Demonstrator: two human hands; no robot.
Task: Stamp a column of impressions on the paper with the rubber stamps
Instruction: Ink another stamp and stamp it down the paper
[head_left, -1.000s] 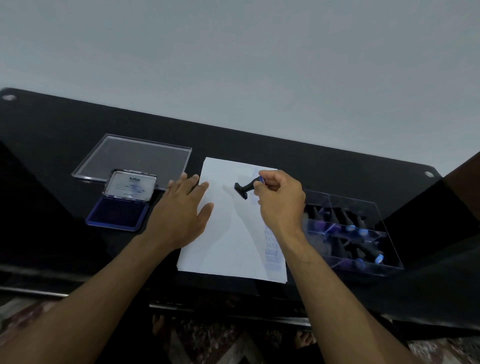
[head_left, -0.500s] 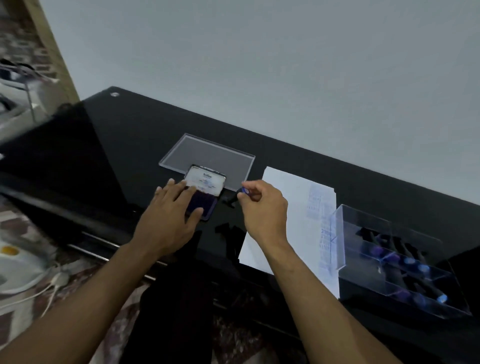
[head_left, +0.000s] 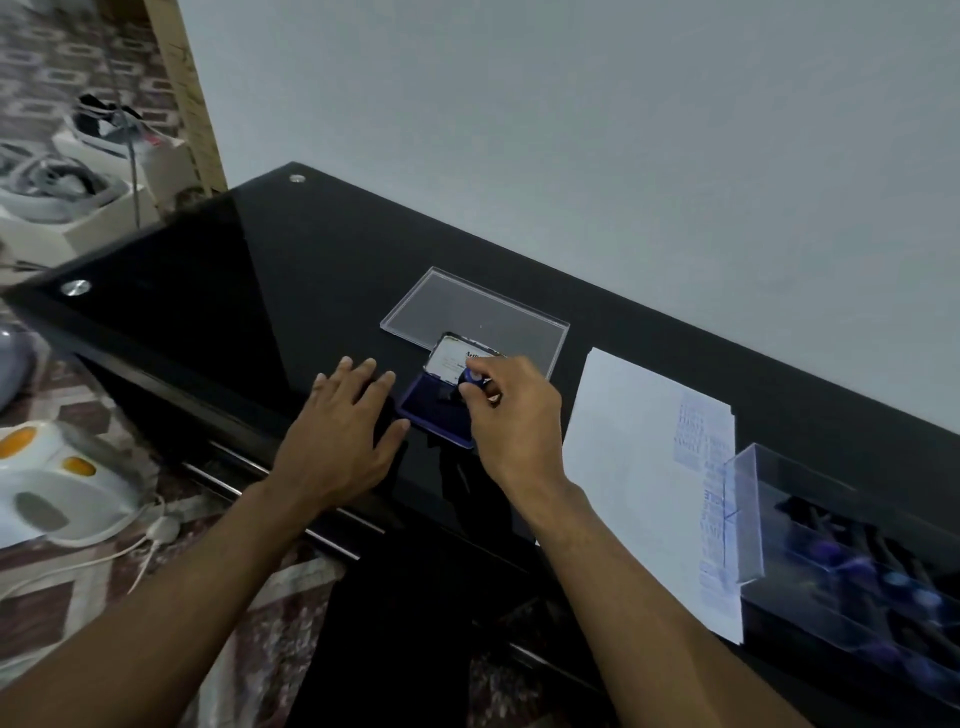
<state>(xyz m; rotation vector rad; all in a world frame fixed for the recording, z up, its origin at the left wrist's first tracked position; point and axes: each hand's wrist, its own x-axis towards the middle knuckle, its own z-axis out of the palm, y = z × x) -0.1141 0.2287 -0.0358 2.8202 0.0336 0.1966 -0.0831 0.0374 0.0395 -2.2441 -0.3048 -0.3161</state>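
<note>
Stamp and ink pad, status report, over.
Right hand grips stamp over ink pad. Left hand flat beside pad. Paper unobstructed.

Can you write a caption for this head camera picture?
Right hand presses a stamp into the ink pad.

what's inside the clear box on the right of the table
The clear box holds dark-handled rubber stamps with blue parts, lying in rows. Blur and the box walls hide how many there are and what their faces read.
</note>
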